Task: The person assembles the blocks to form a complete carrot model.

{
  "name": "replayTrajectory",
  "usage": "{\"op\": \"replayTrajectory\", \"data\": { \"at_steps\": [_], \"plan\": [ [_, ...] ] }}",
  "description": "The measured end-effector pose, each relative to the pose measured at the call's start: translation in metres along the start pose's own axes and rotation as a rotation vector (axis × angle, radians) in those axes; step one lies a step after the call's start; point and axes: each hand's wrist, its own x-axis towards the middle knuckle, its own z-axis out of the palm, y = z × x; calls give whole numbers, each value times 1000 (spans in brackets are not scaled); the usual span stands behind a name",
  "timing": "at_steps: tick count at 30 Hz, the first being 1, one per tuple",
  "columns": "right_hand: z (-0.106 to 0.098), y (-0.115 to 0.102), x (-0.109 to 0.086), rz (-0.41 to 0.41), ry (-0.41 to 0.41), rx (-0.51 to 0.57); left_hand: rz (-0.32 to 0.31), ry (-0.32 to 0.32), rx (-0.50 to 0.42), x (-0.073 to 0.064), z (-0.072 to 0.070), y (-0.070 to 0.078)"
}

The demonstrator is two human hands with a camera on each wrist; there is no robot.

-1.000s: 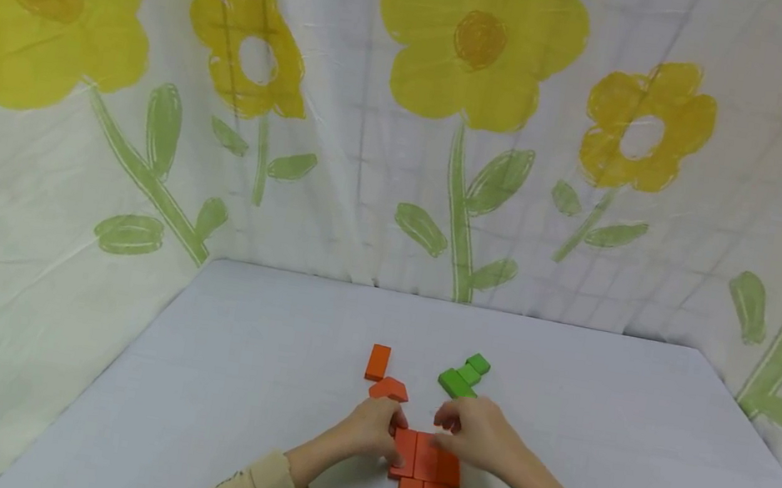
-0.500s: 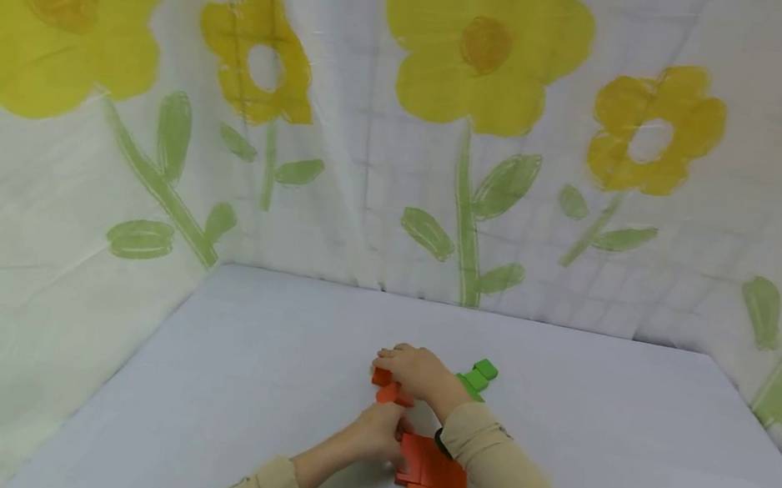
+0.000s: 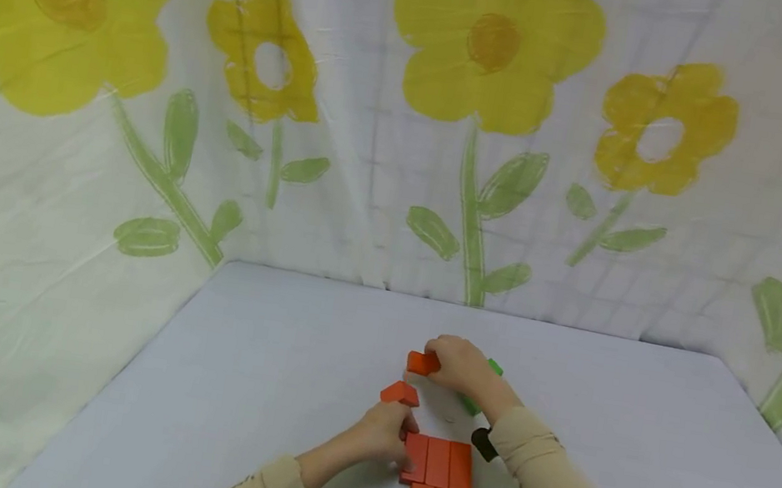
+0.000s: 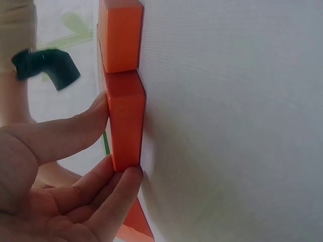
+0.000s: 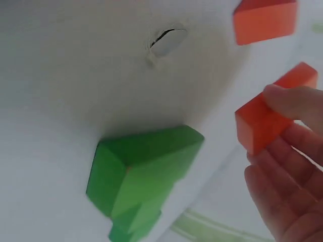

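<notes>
In the head view several red blocks [image 3: 438,464] lie flat together, a row of three with two shorter ones in front. My left hand [image 3: 384,433] pinches the leftmost long red block [image 4: 127,126]; in the left wrist view the thumb is at its upper edge and the fingertips at its far end. My right hand [image 3: 461,366] grips an orange rectangular block [image 5: 260,121] between thumb and fingers, above the table behind the group. Between the left hand and that block lies an orange block with a pointed side [image 3: 400,392].
Several green blocks [image 5: 151,169] lie in a joined line, partly hidden by the right forearm in the head view. The white tabletop [image 3: 252,358] has a small tear [image 5: 169,43] near them. A flower-printed curtain [image 3: 339,186] hangs behind the table.
My right hand has moved from over the red group to the back, taken hold of the orange rectangular block and carried it right. My left hand stays at the red group's left side.
</notes>
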Motion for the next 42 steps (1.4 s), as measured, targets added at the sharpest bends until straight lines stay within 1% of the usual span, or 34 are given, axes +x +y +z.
{"op": "replayTrajectory", "data": {
  "at_steps": [1,2,5,8,10,12,15,17,19,21,23,26,31,38,40,42],
  "plan": [
    [-5,-1,-6,6,4,5,-1,0,0,0,0,0],
    [-10,-2,-13,-4,15,8,-1,-1,0,0,0,0],
    [-24,-9,-40,-60,23,34,11,-6,9,-1,0,1],
    [-34,-22,-71,-101,-10,131,18,-6,19,0,1,2],
    [-38,-34,-90,-97,-59,216,20,-3,22,0,1,2],
    [-38,-47,-107,-104,-114,285,5,-1,25,0,1,2],
    [-30,-64,-126,-101,-210,355,-5,7,36,-1,1,2],
    [-21,-73,-136,-81,-269,374,-10,10,46,-1,1,2],
    [-13,-79,-142,-62,-309,366,-6,13,47,-1,1,2],
    [-6,-82,-146,-61,-322,337,-2,14,45,-1,1,1],
    [-1,-83,-148,-74,-323,296,-6,11,40,-1,1,1],
    [3,-83,-150,-114,-287,266,-8,11,43,0,2,0],
    [3,-84,-151,-146,-246,298,-12,8,42,0,2,0],
    [3,-85,-152,-59,-260,349,16,15,34,-1,2,-1],
    [6,-84,-151,-51,-254,354,19,16,33,-1,1,-1],
    [11,-81,-150,-61,-244,352,13,16,30,0,2,-2]
  ]
}}
